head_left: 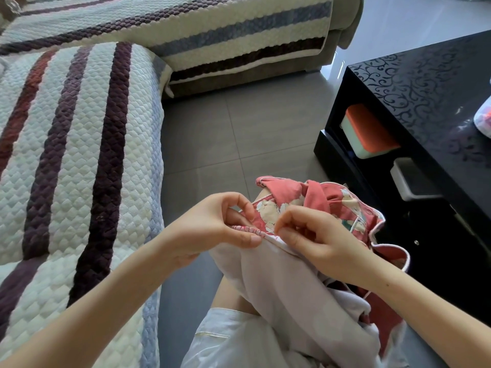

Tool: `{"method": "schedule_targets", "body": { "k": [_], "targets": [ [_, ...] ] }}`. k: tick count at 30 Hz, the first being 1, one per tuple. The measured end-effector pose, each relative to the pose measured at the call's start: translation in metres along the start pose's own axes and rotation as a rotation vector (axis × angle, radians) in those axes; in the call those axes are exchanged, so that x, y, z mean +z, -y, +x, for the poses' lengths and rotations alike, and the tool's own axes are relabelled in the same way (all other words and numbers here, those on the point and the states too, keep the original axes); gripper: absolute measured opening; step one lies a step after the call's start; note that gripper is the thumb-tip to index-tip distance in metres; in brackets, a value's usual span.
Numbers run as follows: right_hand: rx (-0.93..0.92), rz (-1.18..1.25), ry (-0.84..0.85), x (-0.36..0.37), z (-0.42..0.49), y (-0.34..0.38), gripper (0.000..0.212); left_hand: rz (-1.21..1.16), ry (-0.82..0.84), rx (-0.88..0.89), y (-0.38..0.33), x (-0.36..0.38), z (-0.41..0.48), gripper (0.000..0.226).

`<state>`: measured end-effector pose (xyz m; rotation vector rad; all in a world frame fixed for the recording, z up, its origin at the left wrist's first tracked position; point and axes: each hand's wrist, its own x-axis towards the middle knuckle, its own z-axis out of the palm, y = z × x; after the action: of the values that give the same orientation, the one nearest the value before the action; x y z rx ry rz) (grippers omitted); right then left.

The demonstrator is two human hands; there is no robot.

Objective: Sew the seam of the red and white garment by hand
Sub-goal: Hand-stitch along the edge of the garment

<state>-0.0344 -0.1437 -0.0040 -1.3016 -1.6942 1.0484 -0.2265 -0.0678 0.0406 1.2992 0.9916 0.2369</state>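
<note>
Red and white floral cloth garment (332, 208) with white piping, bunched on the person's lap, just left of the glossy black scroll-patterned table (425, 83). Left hand (220, 224) pinches the gathered pink seam (249, 229) between thumb and curled forefinger. Right hand (313, 235), nearer the table, fingers curled, thumb and forefinger pinching the same seam; any needle too fine to tell. Orange-lidded pale box (369, 131) in the table's open shelf. Striped quilted sofa cover (79, 155) well left of the table.
</note>
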Motion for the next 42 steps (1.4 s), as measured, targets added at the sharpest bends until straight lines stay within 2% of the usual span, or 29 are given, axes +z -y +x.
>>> {"method": "schedule_targets", "body": {
  "k": [10, 17, 22, 27, 31, 33, 35, 37, 42],
  "targets": [
    [-0.004, 0.053, 0.027, 0.004, 0.003, 0.0, 0.011, -0.006, 0.017, -0.006, -0.002, -0.001, 0.0, 0.03],
    [0.046, 0.277, 0.067, 0.005, 0.006, 0.001, 0.014, -0.104, 0.107, -0.017, -0.005, 0.0, -0.002, 0.025],
    [0.007, 0.326, 0.101, 0.006, 0.006, 0.004, 0.021, -0.113, 0.109, -0.018, -0.008, 0.004, -0.004, 0.024],
    [-0.028, 0.257, 0.12, 0.001, 0.005, 0.0, 0.013, -0.097, 0.094, -0.031, -0.006, 0.008, -0.004, 0.02],
    [-0.015, 0.109, 0.033, -0.006, 0.002, -0.015, 0.002, -0.149, 0.12, -0.052, -0.005, 0.009, -0.004, 0.02],
    [-0.012, 0.085, 0.017, -0.008, 0.0, -0.018, 0.003, -0.166, 0.117, -0.053, -0.006, 0.011, -0.005, 0.018],
    [-0.025, 0.056, -0.003, -0.006, -0.001, -0.019, 0.015, -0.199, 0.114, -0.049, -0.008, 0.012, -0.005, 0.011],
    [-0.081, 0.019, -0.03, -0.004, -0.003, -0.018, 0.021, -0.216, 0.108, -0.038, -0.007, 0.013, -0.006, 0.015],
    [-0.178, 0.063, -0.077, 0.006, -0.004, -0.009, 0.012, -0.227, 0.118, -0.008, -0.003, 0.015, -0.005, 0.013]
  ]
}}
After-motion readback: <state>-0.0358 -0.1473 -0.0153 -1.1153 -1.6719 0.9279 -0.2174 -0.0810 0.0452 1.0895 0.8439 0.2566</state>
